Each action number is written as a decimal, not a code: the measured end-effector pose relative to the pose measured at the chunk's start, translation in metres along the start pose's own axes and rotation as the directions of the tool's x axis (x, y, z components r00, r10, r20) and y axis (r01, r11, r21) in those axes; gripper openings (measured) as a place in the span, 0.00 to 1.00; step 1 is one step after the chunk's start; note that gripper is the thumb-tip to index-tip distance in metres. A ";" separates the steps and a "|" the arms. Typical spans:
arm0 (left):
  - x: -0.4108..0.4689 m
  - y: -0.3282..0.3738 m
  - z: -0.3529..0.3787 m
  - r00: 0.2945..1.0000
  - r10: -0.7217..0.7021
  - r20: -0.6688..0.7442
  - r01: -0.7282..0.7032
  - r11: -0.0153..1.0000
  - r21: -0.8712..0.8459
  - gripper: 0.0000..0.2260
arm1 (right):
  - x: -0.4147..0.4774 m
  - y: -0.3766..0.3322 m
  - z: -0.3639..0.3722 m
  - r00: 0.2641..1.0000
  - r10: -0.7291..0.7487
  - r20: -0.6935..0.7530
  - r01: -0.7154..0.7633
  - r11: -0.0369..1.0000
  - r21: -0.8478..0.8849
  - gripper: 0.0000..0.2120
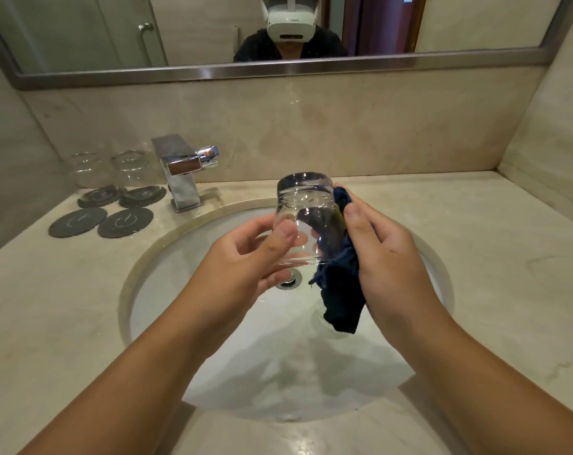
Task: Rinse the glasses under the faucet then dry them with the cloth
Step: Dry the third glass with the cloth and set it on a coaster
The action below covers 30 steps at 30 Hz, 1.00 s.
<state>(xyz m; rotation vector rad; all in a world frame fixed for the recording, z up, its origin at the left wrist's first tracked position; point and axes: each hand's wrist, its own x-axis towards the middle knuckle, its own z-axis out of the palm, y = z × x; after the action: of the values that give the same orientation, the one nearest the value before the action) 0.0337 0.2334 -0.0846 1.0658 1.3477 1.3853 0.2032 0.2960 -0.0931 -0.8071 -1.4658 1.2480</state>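
Observation:
Over the sink I hold a clear glass (303,205) upside down, its base pointing up and away. My left hand (245,257) grips its lower left side near the rim. My right hand (387,254) presses a dark blue cloth (341,290) against the right side of the glass; the cloth's loose end hangs below it. Two more clear glasses (88,170) (131,167) stand upside down on dark coasters at the back left. The chrome faucet (183,172) stands beside them, and no water runs from it.
The white oval sink (167,290) has its drain (290,279) under my hands. Two bare dark coasters (78,221) (126,222) lie in front of the glasses. Beige marble counter (492,257) spreads right; a mirror (213,27) hangs above.

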 end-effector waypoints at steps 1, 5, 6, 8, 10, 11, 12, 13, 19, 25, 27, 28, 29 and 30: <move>0.001 0.001 -0.001 0.999 -0.026 0.030 0.026 1.000 -0.015 0.18 | 0.000 0.000 0.000 1.000 0.027 0.000 -0.027 0.999 0.036 0.15; 0.007 0.000 -0.001 0.998 -0.057 0.000 0.057 0.996 0.070 0.19 | 0.002 0.004 0.000 0.998 0.031 -0.055 -0.032 0.999 -0.019 0.15; 0.008 -0.001 0.000 0.998 -0.055 -0.021 0.056 0.996 0.065 0.19 | 0.002 0.004 0.000 0.998 0.007 -0.065 -0.010 0.999 -0.052 0.15; 0.008 -0.001 0.001 0.997 -0.065 -0.039 0.065 0.998 0.024 0.20 | -0.001 0.002 0.001 0.998 -0.042 -0.047 0.037 0.994 -0.108 0.17; 0.007 -0.002 0.001 0.999 -0.050 -0.017 0.051 0.998 0.032 0.19 | -0.007 -0.005 0.002 0.999 -0.048 0.018 0.050 0.990 -0.133 0.18; 0.005 -0.002 0.001 0.999 -0.033 -0.002 0.033 0.997 0.068 0.19 | -0.010 -0.007 0.003 0.998 -0.037 0.051 0.043 0.990 -0.132 0.19; 0.004 -0.003 0.000 1.000 -0.016 0.007 0.015 0.993 0.115 0.19 | -0.012 -0.009 0.004 0.997 -0.021 0.075 0.030 0.993 -0.117 0.19; 0.003 -0.004 0.000 1.000 -0.008 0.006 0.007 0.989 0.148 0.19 | -0.013 -0.009 0.005 0.996 -0.008 0.089 0.018 0.994 -0.107 0.20; 0.004 -0.004 -0.002 0.992 -0.122 0.025 0.121 0.992 0.036 0.24 | -0.005 0.000 0.000 0.997 -0.022 0.071 0.032 0.989 -0.147 0.18; 0.005 -0.001 0.000 0.976 -0.200 0.090 0.211 0.967 -0.142 0.28 | 0.002 0.000 0.000 0.999 0.027 0.033 -0.024 0.996 -0.083 0.16; 0.005 0.001 0.001 0.977 -0.209 0.036 0.212 0.960 -0.182 0.28 | 0.005 -0.004 -0.003 0.999 0.010 -0.047 -0.014 0.998 -0.068 0.15; 0.006 0.001 0.000 0.978 -0.208 -0.006 0.203 0.959 -0.198 0.30 | 0.007 -0.007 -0.007 0.995 0.017 -0.096 -0.020 0.999 -0.032 0.12; 0.007 0.002 -0.001 0.977 -0.209 -0.050 0.193 0.955 -0.224 0.31 | 0.008 -0.011 -0.010 0.990 0.042 -0.138 -0.038 0.999 0.034 0.10; 0.008 0.002 -0.002 0.973 -0.211 -0.090 0.181 0.948 -0.262 0.32 | 0.008 -0.015 -0.012 0.984 0.077 -0.162 -0.057 0.991 0.120 0.07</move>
<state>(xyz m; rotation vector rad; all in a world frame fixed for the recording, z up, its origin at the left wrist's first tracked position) 0.0296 0.2406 -0.0825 0.6715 1.2811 1.4412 0.2143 0.3034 -0.0766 -0.8671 -1.2304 1.2719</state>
